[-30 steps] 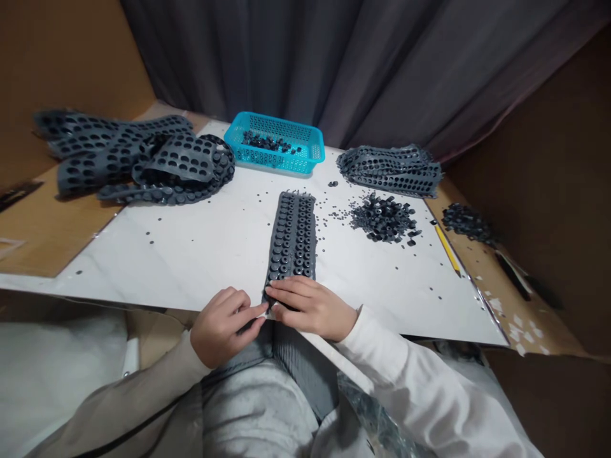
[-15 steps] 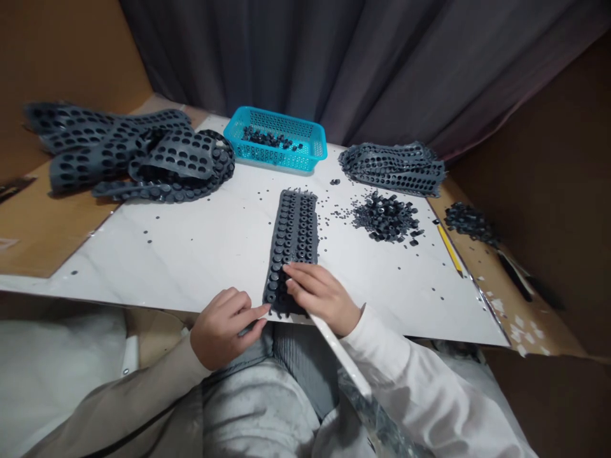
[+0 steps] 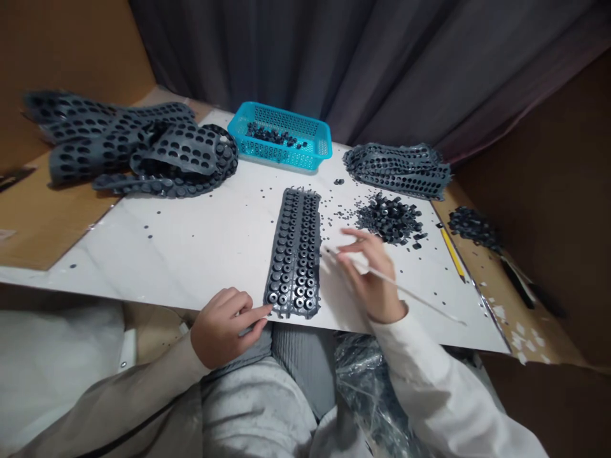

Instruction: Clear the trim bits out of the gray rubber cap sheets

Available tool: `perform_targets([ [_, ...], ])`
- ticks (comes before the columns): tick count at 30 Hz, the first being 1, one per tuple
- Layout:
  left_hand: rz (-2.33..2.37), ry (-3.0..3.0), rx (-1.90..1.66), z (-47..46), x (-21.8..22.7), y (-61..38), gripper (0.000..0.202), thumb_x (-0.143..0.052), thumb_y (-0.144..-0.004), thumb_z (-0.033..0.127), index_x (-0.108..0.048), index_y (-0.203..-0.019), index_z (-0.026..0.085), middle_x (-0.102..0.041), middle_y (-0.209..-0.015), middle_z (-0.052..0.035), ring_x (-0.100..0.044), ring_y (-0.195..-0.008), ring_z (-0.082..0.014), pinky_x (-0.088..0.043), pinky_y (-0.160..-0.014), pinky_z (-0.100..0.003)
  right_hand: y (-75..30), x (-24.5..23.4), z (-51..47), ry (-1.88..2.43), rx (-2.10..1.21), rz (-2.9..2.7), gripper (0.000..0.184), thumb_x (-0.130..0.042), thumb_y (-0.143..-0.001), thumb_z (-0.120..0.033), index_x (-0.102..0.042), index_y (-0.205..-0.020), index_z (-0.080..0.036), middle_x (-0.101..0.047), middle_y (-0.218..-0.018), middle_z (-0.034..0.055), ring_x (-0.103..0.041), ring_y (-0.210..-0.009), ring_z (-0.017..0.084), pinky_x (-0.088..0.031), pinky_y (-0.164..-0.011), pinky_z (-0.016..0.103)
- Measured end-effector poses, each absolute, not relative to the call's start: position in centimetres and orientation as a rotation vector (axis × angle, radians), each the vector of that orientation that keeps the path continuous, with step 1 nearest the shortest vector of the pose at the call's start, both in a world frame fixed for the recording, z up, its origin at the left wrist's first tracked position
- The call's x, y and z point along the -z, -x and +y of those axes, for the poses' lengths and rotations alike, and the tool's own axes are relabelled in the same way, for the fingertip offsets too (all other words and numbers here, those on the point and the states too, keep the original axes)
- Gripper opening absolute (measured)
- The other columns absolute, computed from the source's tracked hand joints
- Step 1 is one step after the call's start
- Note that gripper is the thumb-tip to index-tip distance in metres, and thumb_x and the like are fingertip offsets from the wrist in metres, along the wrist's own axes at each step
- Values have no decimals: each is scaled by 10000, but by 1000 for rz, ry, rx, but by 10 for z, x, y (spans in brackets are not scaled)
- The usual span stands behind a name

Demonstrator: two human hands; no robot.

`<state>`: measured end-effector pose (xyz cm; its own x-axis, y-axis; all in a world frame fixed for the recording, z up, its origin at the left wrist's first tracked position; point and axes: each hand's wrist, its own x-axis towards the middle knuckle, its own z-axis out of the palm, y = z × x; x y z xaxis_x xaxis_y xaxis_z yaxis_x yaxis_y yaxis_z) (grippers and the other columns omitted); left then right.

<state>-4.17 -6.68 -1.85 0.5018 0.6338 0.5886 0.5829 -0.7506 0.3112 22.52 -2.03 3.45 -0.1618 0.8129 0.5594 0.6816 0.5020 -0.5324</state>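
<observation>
A dark grey moulded rubber sheet [image 3: 298,213] with rows of round ring-shaped parts lies lengthwise on the white board [image 3: 214,245]. My left hand [image 3: 224,327] rests by its near left corner, the index finger stretched out and its tip touching the sheet's edge. The thumb is apart below, and the other fingers are curled. My right hand [image 3: 375,277] is raised to the right of the sheet, pinching a thin pale stick [image 3: 415,296] with a dark tip toward the sheet. Beyond this hand sits a pile of small black rubber parts [image 3: 389,219], with tiny round bits scattered around it.
A blue basket [image 3: 281,159] holding small black parts stands at the back. Punched rubber sheets [image 3: 95,152] are heaped at the left, and another stack [image 3: 398,170] lies at the right. A yellow pencil-like tool [image 3: 452,254] lies near a second black pile [image 3: 472,226] on cardboard.
My right hand has lifted off the sheet's near end and moved right, swinging the stick around with it. The near rows are uncovered. My left hand stays at the corner.
</observation>
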Motion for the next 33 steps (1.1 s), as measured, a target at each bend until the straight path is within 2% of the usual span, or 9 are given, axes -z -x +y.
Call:
perform_targets([
  [4, 1084, -2691, -1057, -67, 17, 42, 145, -571, -803, 156, -679, -892, 193, -496, -626, -6, -435, -610, -141, -373, -583, -259, -181, -21, -42, 891, -673, -2126, 80, -596, -839, -207, -599, -919, -213, -654, -1118, 91, -531, -1145, 226, -463, -958, 440],
  [11, 1104, -2693, -1023, -67, 16, 42, 148, -566, -803, 166, -680, -888, 205, -481, -622, -5, -418, -603, -147, -351, -580, -265, -172, -10, -39, 800, -763, -2151, 62, -572, -860, -207, -605, -911, -190, -705, -984, 91, -593, -1039, 200, -502, -908, 391],
  [14, 1106, -2685, -1020, -67, 17, 41, 147, -573, -796, 164, -678, -889, 206, -483, -625, -4, -415, -603, -149, -345, -580, -269, -174, -10, -38, 790, -698, -2201, 63, -583, -853, -205, -603, -908, -181, -707, -989, 86, -587, -1034, 199, -517, -887, 369],
  [17, 1091, -2692, -1014, -67, 18, 41, 143, -574, -798, 160, -678, -888, 201, -487, -622, -5, -414, -600, -152, -335, -576, -278, -174, -8, -37, 737, -455, -2357, 80, -572, -859, -194, -599, -929, -166, -693, -1051, 93, -574, -1039, 214, -524, -866, 372],
  [20, 1074, -2689, -1001, -66, 17, 41, 136, -564, -809, 155, -676, -878, 190, -489, -610, -6, -413, -592, -155, -328, -573, -289, -176, -10, -32, 739, -221, -2464, 106, -537, -870, -153, -594, -957, -130, -651, -1124, 146, -546, -1072, 242, -518, -874, 392],
  [22, 1069, -2677, -995, -66, 16, 41, 141, -559, -814, 152, -673, -887, 191, -489, -605, -4, -410, -589, -155, -324, -571, -292, -178, -13, -28, 804, -185, -2430, 110, -519, -874, -125, -585, -963, -124, -631, -1143, 171, -537, -1086, 246, -513, -882, 404],
  [24, 1066, -2666, -991, -66, 16, 41, 147, -559, -815, 152, -669, -901, 195, -493, -605, -2, -407, -589, -156, -318, -568, -294, -180, -16, -25, 871, -259, -2307, 109, -516, -875, -110, -573, -960, -146, -642, -1116, 156, -553, -1065, 226, -519, -869, 397],
  [28, 1059, -2666, -984, -66, 16, 41, 148, -554, -818, 153, -664, -908, 195, -497, -609, -3, -407, -589, -155, -308, -565, -296, -180, -19, -25, 888, -637, -2088, 100, -538, -871, -116, -566, -947, -175, -668, -1052, 110, -593, -1016, 174, -525, -860, 351],
  [33, 1061, -2667, -997, -66, 17, 41, 148, -557, -813, 145, -660, -906, 195, -493, -610, 0, -406, -587, -153, -305, -565, -296, -176, -11, -29, 826, -858, -2100, 90, -592, -847, -156, -597, -936, -171, -685, -1036, 109, -583, -1041, 181, -510, -879, 348],
])
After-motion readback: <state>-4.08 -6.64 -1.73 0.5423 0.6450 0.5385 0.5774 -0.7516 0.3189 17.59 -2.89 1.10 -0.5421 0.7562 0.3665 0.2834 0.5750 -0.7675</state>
